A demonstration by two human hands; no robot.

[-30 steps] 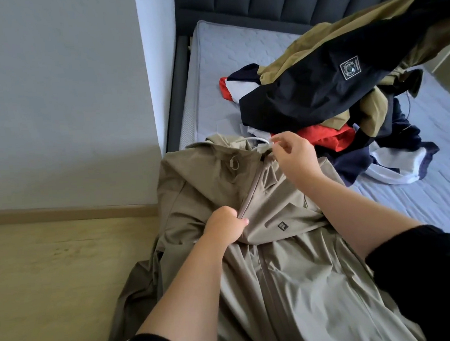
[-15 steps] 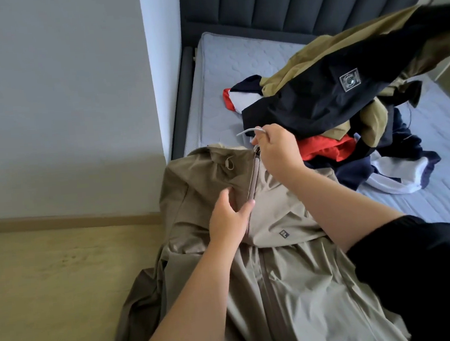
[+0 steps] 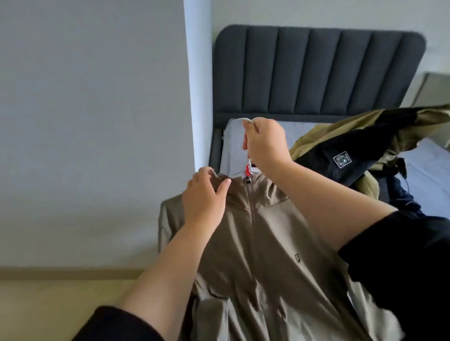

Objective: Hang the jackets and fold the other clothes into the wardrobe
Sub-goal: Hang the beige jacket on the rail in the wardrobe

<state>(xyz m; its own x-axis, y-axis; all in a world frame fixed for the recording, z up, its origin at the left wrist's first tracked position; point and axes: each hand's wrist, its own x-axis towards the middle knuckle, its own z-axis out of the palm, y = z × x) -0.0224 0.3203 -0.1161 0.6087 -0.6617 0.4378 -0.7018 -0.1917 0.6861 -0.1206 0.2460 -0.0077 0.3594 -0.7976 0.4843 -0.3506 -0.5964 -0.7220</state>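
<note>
1. The tan jacket (image 3: 251,249) hangs zipped up through the centre and lower middle of the frame, held up in front of the bed (image 3: 440,180).
2. Just above it, the right hand (image 3: 266,144) has its grip closed round the white hanger (image 3: 247,119) hook and seems to carry the weight.
3. The left hand (image 3: 206,198) pinches the collar, probably to seat it squarely on the hanger.
4. The other clothes (image 3: 365,154) lie heaped on the bed at the right.

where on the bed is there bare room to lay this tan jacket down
Bare mattress shows along the right side, between the clothes pile and the nightstand, and in a narrow strip under the headboard. The middle is crowded by the pile. The wooden floor to the left is also bare.
</note>
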